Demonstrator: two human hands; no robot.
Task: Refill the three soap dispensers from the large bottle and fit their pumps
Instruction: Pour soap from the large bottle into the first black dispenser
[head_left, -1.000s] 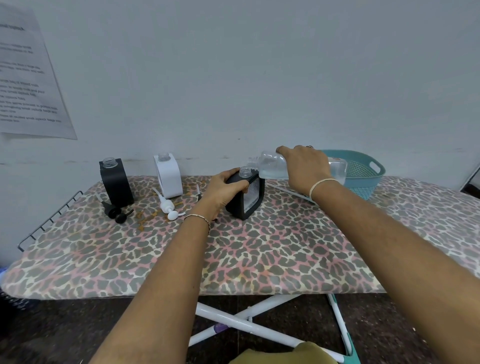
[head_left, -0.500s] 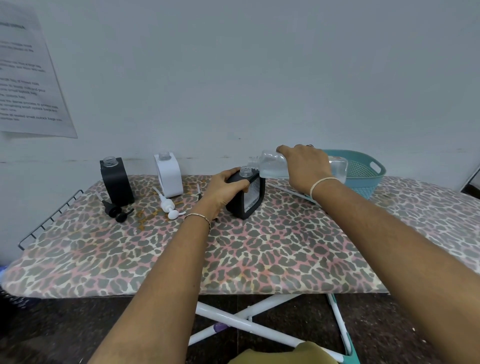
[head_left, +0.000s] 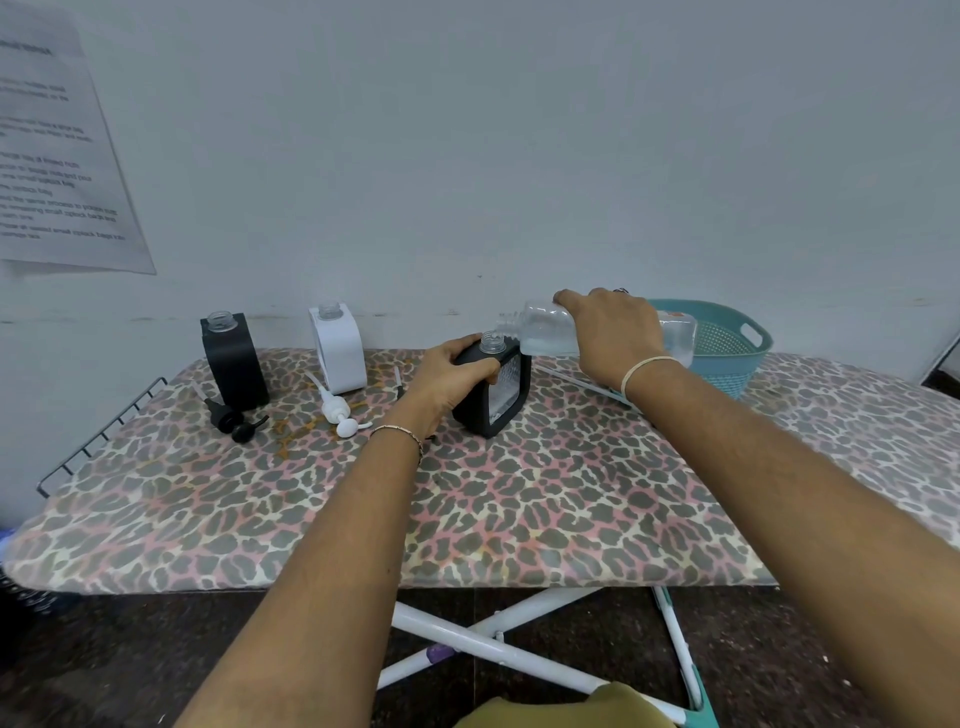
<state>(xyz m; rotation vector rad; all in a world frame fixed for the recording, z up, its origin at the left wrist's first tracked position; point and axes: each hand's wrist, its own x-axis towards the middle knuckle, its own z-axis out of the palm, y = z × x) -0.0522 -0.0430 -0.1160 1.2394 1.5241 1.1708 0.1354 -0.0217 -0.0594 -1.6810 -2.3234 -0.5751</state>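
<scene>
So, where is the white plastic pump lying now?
In the head view, the white plastic pump lies on the leopard-print ironing board, left of centre, just in front of the white square dispenser and left of the left hand.

The large clear bottle (head_left: 545, 332) is lying almost level in the right hand (head_left: 613, 332), its open neck pointing left and hovering just above the mouth of the black windowed dispenser (head_left: 498, 400), with clear liquid pooling along its lower side. That dispenser is standing uncapped, the left hand (head_left: 452, 379) gripping its top corner. Further left, the white dispenser (head_left: 337, 353) and the plain black dispenser (head_left: 234, 364) are standing open-necked, a white pump (head_left: 337, 410) and a black pump (head_left: 234, 418) lying loose in front of them.
</scene>
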